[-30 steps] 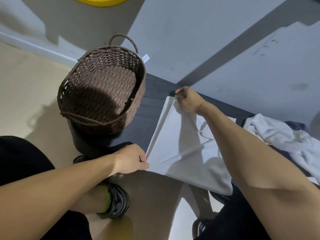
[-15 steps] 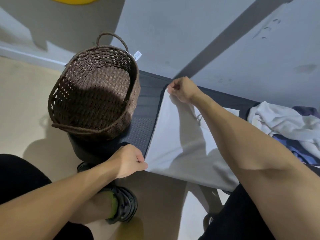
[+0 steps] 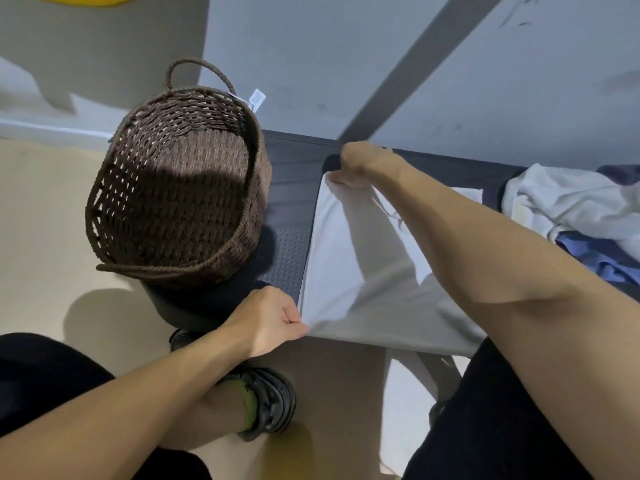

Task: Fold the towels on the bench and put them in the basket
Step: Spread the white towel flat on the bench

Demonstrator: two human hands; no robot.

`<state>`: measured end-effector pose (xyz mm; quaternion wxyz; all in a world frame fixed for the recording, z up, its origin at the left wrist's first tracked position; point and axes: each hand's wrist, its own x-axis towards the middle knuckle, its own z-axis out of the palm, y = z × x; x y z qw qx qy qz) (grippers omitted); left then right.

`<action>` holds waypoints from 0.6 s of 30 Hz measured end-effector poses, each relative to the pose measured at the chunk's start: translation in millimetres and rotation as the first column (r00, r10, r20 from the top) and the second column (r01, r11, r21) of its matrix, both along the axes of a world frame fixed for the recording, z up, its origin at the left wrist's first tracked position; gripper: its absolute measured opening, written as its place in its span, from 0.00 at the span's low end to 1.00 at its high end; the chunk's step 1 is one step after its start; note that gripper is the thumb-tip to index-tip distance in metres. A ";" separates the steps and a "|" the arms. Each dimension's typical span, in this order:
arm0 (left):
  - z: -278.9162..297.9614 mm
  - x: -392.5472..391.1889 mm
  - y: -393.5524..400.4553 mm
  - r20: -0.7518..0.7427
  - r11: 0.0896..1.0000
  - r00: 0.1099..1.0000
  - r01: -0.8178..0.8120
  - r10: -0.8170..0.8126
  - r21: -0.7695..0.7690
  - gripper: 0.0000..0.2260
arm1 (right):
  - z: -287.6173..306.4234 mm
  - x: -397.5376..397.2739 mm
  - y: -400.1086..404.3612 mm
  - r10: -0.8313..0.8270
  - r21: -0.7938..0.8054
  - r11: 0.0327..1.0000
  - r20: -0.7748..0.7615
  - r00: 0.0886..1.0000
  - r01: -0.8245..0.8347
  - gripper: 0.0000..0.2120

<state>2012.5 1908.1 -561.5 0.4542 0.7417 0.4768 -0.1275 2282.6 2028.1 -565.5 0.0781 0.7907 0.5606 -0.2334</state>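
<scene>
we see a plain indoor waiting-type space: a dark perforated bench point(image 3: 291, 258) against a grey painted wall point(image 3: 311, 46), beige floor point(image 3: 38, 216) at left.

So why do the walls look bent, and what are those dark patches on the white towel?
Head view: the wide-angle lens bows the straight wall lines; the dark patches are shadows that the right arm casts on the white towel. The basket floor is half in shadow too. Focus is fairly sharp.
</scene>
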 end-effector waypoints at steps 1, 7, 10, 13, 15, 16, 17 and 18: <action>0.3 -0.1 0.7 0.000 1.000 1.000 0.017 -0.017 -0.004 0.06 | 0.3 -1.9 -1.0 0.028 -0.017 0.999 0.020 0.999 -0.028 0.16; 1.4 -1.2 4.1 0.005 0.994 0.997 0.080 -0.080 -0.071 0.15 | 8.2 -4.7 -0.2 0.130 0.008 0.991 -0.068 0.989 -0.130 0.10; -2.3 -4.8 6.3 -0.007 0.992 1.000 0.014 -0.015 -0.123 0.17 | 14.4 -0.2 -2.9 0.090 -0.011 0.996 -0.043 0.995 -0.091 0.16; -5.7 -9.8 5.5 0.013 0.945 0.985 -0.160 0.171 -0.285 0.08 | 17.0 1.0 -1.5 0.079 0.011 0.997 -0.166 0.983 -0.079 0.11; -7.2 -14.1 5.6 0.027 0.897 0.950 -0.283 0.310 -0.339 0.08 | 17.5 2.3 0.2 0.036 0.095 0.995 -0.277 0.960 -0.010 0.08; -7.1 -16.1 6.5 0.037 0.866 0.919 -0.357 0.393 -0.350 0.10 | 16.0 2.6 1.1 0.016 0.137 0.990 -0.311 0.950 0.028 0.07; -7.2 -17.8 7.9 0.044 0.832 0.883 -0.421 0.466 -0.360 0.12 | 13.3 1.6 1.4 -0.002 0.169 0.984 -0.335 0.942 0.063 0.07; -7.6 -19.4 9.3 0.045 0.807 0.858 -0.461 0.511 -0.369 0.14 | 9.0 -0.7 1.4 -0.023 0.193 0.977 -0.348 0.937 0.096 0.07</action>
